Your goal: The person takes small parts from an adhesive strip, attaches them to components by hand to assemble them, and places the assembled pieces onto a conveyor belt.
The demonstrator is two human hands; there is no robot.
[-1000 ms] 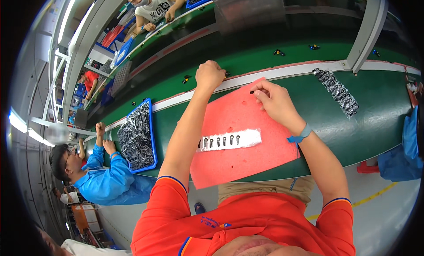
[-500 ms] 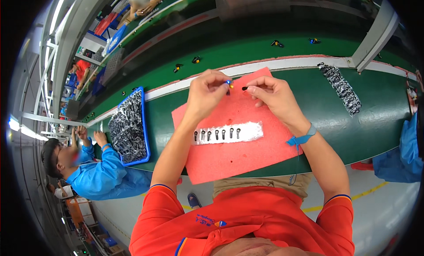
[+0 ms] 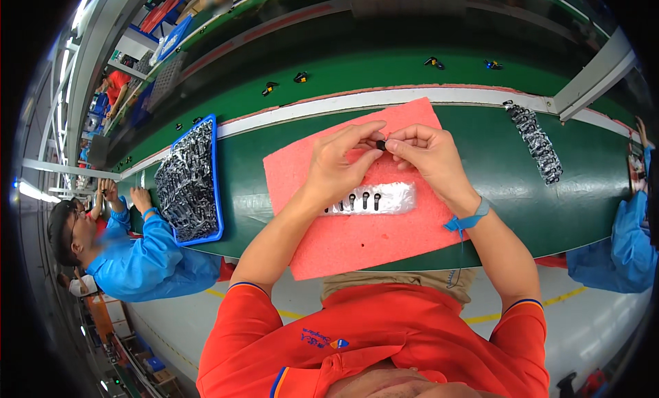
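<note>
Left hand: we find it pinching the small black part, frame centre.
Right hand: we find it pinching the same part over the pink foam mat.

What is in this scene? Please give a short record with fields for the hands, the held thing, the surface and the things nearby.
left hand: pinches small black part
right hand: pinches the same part
surface: pink foam mat on green bench
on mat: white strip with a row of black parts
left of mat: blue tray of dark metal parts
right of mat: pile of dark parts
</note>
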